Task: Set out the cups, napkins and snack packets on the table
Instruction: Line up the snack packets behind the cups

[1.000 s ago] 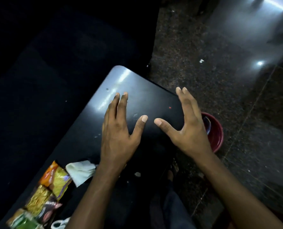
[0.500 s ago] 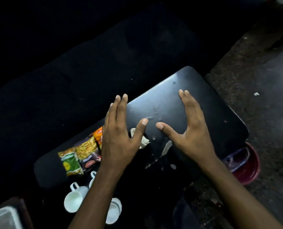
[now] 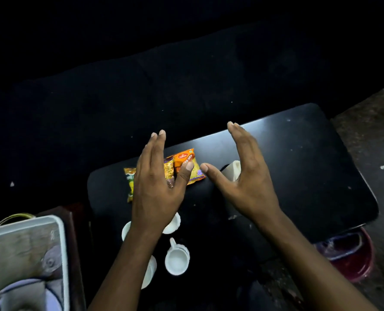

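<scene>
A black table (image 3: 298,158) fills the middle of the view. Snack packets (image 3: 186,163), orange, yellow and green, lie in a row at its far left, partly under my left hand (image 3: 157,187), which hovers flat with fingers apart. A crumpled white napkin (image 3: 232,171) peeks out behind my right hand (image 3: 247,176), also spread and holding nothing. Several small white cups lie near the front left edge; one with a handle (image 3: 177,258) shows fully, and my left forearm covers parts of the others.
A white tray (image 3: 58,243) stands on a dark stand at the lower left. A red basin (image 3: 363,265) sits on the floor under the table's right corner. A dark sofa runs behind the table. Speckled floor lies to the right.
The view has swung left, so the packets, cups and white tray have come into sight. Both hands keep the same spread pose over the table.
</scene>
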